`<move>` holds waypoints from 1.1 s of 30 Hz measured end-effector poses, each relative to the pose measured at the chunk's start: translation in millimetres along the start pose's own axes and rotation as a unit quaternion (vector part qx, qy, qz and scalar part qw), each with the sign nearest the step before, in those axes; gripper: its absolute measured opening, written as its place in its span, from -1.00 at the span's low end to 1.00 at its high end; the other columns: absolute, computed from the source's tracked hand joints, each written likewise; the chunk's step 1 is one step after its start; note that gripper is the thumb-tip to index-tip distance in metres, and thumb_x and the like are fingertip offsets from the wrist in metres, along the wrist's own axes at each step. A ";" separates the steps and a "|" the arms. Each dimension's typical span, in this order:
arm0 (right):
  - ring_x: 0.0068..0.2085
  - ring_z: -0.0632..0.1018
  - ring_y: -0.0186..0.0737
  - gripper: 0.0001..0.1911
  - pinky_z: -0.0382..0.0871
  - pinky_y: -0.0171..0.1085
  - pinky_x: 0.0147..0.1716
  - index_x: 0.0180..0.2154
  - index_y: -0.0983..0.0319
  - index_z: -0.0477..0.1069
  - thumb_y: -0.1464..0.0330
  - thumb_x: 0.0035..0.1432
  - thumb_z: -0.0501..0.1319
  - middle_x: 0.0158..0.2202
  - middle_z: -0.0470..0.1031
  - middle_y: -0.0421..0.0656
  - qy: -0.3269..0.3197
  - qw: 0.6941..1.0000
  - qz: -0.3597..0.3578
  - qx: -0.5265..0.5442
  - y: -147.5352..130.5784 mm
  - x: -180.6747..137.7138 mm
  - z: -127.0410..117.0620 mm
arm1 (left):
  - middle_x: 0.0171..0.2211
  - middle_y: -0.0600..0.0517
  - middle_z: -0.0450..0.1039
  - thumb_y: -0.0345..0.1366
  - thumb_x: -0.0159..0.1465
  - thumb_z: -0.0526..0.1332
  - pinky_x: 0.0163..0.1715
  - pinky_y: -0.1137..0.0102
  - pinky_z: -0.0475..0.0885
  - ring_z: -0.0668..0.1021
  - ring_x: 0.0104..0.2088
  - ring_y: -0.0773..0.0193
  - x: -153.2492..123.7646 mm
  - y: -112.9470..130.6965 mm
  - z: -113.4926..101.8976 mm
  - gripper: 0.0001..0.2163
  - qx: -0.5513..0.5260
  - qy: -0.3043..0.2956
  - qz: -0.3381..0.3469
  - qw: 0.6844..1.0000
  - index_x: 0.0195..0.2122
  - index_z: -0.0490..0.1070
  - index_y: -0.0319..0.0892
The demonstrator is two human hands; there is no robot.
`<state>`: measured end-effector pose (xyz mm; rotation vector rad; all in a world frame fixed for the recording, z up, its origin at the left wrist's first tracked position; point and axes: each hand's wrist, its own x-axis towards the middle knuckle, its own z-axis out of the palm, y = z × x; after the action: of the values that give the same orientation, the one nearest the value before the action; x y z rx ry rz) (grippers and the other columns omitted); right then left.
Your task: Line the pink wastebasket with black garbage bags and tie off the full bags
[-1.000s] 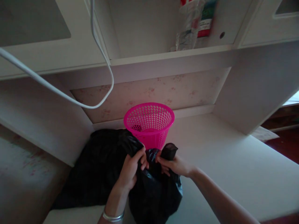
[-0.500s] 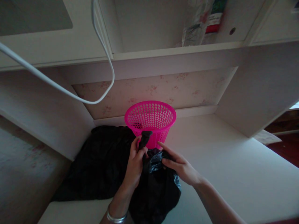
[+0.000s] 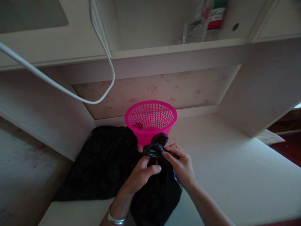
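Note:
A filled black plastic bag [image 3: 155,194] stands on the white surface in front of me, its gathered neck bunched between my hands. My left hand [image 3: 142,174] is closed around the left side of the neck, with the thumb lying across the front and some fingers hidden behind the plastic. On the other side, my right hand [image 3: 180,161] pinches the bag's neck between thumb and fingers. The twisted top end of the bag pokes up above both hands. Just behind it sits a pink perforated plastic basket [image 3: 150,133], its near side partly covered by the bag.
Another black bag or dark cloth [image 3: 101,166] lies to the left of the basket. A white cable [image 3: 94,103] loops down from the desk. The white board [image 3: 223,163] extends rightward to a side panel [image 3: 263,84]. A bottle [image 3: 216,15] and clear plastic are on the shelf above.
My left hand has lowered and turned from holding the upright twisted end to gripping the neck. My right hand has come in closer and now pinches the plastic.

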<state>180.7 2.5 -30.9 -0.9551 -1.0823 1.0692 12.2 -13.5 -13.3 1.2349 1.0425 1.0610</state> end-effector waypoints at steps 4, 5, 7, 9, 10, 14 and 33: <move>-0.21 0.65 -0.11 -0.80 0.51 -0.17 -0.14 -0.28 0.09 0.76 0.15 0.08 0.50 -0.28 0.70 -0.09 -0.119 0.992 0.028 -0.028 -2.3 -3.5 -4.8 | 0.03 -0.09 0.65 -0.07 0.24 0.43 0.37 0.00 0.26 0.54 0.21 -0.08 -3.4 1.5 -3.2 -0.58 0.056 -0.073 0.024 0.995 0.10 0.62 -0.09; -0.21 0.65 -0.11 -0.77 0.51 -0.17 -0.14 -0.27 0.10 0.75 0.12 0.10 0.49 -0.27 0.71 -0.09 -0.139 0.989 0.048 -0.012 -2.8 -3.7 -6.8 | 0.04 -0.09 0.65 -0.04 0.30 0.38 0.35 -0.01 0.28 0.55 0.19 -0.07 -3.2 -0.2 -4.9 -0.57 0.062 -0.064 0.032 0.995 0.14 0.60 -0.08; -0.22 0.66 -0.14 -0.72 0.51 -0.19 -0.14 -0.23 0.11 0.74 0.07 0.12 0.48 -0.24 0.72 -0.11 -0.152 0.982 0.097 0.058 -3.5 -3.0 -10.7 | -0.01 -0.10 0.66 -0.03 0.29 0.40 0.26 0.02 0.39 0.60 0.11 -0.06 -2.2 -5.5 -9.4 -0.56 0.053 -0.050 0.052 0.996 0.15 0.60 -0.07; -0.19 0.66 -0.17 -0.63 0.51 -0.23 -0.13 -0.14 0.08 0.69 0.07 0.05 0.53 -0.18 0.72 -0.15 -0.148 0.971 0.125 0.138 -5.1 -0.9 -13.4 | -0.14 -0.08 0.67 -0.04 0.22 0.47 0.12 0.10 0.50 0.64 -0.02 -0.02 -1.0 -11.2 -14.0 -0.58 0.031 -0.059 0.071 0.995 0.06 0.65 -0.08; -0.15 0.66 -0.17 -0.54 0.51 -0.25 -0.12 -0.06 0.06 0.65 0.10 -0.01 0.57 -0.13 0.71 -0.16 -0.150 0.967 0.126 0.162 -6.6 0.4 -14.2 | -0.22 -0.07 0.66 -0.04 0.17 0.51 0.03 0.15 0.53 0.65 -0.11 0.02 -0.6 -13.4 -15.4 -0.59 0.023 -0.069 0.074 0.995 0.00 0.68 -0.09; -0.04 0.64 -0.14 -0.10 0.52 -0.20 -0.05 0.28 0.01 0.42 0.22 -0.10 0.62 0.02 0.65 -0.15 -0.234 0.959 0.104 0.120 -16.3 6.3 -13.0 | -0.52 0.07 0.49 0.01 0.15 0.51 -0.36 0.33 0.48 0.52 -0.48 0.25 -2.1 -15.3 -11.3 -0.61 0.008 -0.075 0.045 0.996 -0.11 0.68 -0.14; -0.21 0.62 -0.04 -0.37 0.47 -0.15 -0.19 -0.02 0.16 0.69 -0.17 0.12 0.39 -0.23 0.66 -0.05 -0.289 0.956 0.029 0.036 -64.3 -0.8 -15.4 | -0.25 0.05 0.47 -0.02 0.39 0.26 0.03 0.27 0.44 0.53 -0.13 0.14 -5.0 -1.7 -6.0 -0.77 0.073 0.089 0.099 0.988 -0.22 0.45 -0.07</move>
<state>207.7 -13.6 27.3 -0.6252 -1.4820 1.4769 5.4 -17.3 -15.1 1.4039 1.1682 1.2837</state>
